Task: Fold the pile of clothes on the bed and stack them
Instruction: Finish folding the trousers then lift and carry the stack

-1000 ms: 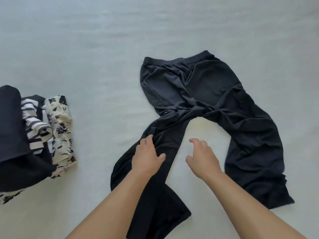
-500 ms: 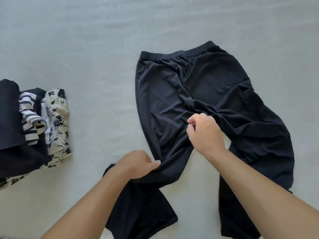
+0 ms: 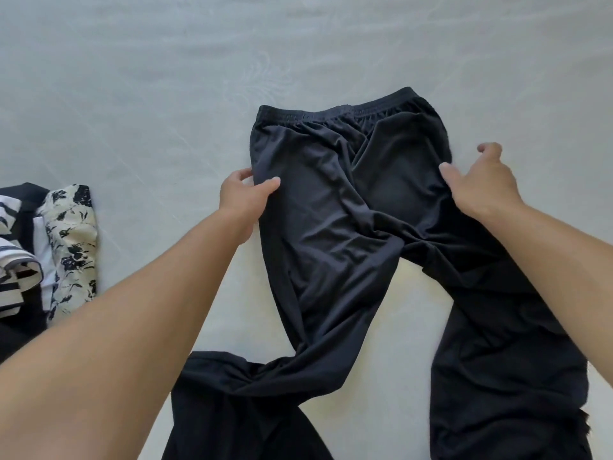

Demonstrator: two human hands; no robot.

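Black trousers (image 3: 331,234) lie spread on the pale bed sheet (image 3: 132,94), elastic waistband at the far end and both legs running toward me. The left leg twists near its lower end. My left hand (image 3: 243,195) pinches the trousers' left edge below the waistband, thumb on top of the fabric. At the right hip edge, my right hand (image 3: 481,185) has its thumb lying on the fabric. Its fingers are loosely curled just past the edge and hold nothing that I can see.
At the left edge lies a heap of garments: a cream one with black flowers (image 3: 71,247), a black-and-white striped one (image 3: 13,260) and a dark one partly cut off by the frame. The sheet beyond the trousers is bare.
Both hands left the crotch and lower leg and moved up to the trousers' hip edges, left and right. The upper part of the trousers now lies flatter and wider.
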